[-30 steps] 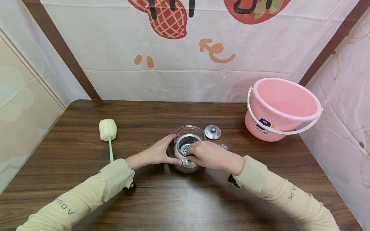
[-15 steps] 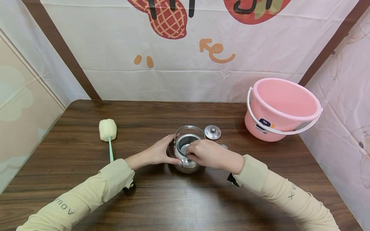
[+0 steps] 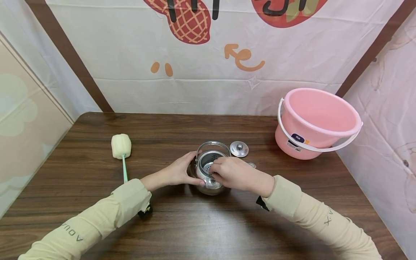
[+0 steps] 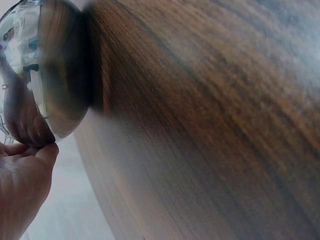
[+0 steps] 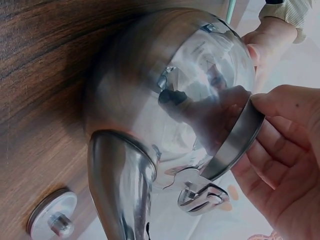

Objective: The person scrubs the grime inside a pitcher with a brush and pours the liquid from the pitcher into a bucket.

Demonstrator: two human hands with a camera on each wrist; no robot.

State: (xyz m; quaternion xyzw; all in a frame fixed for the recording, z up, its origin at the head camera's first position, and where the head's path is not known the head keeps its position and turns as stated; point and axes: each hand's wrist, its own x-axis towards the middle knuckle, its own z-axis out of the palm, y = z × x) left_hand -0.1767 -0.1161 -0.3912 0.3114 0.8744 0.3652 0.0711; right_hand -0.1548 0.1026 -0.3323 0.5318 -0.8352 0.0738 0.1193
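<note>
A shiny steel kettle (image 3: 211,189) with a raised wire bail handle (image 3: 212,143) stands upright on the table, mouth uncovered. A perforated strainer (image 3: 206,167) sits in its mouth. My left hand (image 3: 180,171) holds the kettle's left side, thumb in front; its other fingertips are hidden in the head view. My right hand (image 3: 236,174) pinches the rim at the mouth, thumb (image 5: 280,102) outside and fingers over the opening. Whether it also grips the kettle's neck cannot be told. The spout (image 5: 122,182) points right, towards the round lid (image 3: 239,148) lying on the table.
A pink bucket (image 3: 312,144) with a white handle stands at the back right of the wooden table (image 3: 208,224). At the left lies a cream sponge brush (image 3: 121,146) with a green stick handle. A printed cloth wall (image 3: 130,94) closes the back.
My right hand has shifted very slightly at the kettle's mouth, its fingers still at the rim. The left hand, kettle, lid, bucket and brush stay where they were.
</note>
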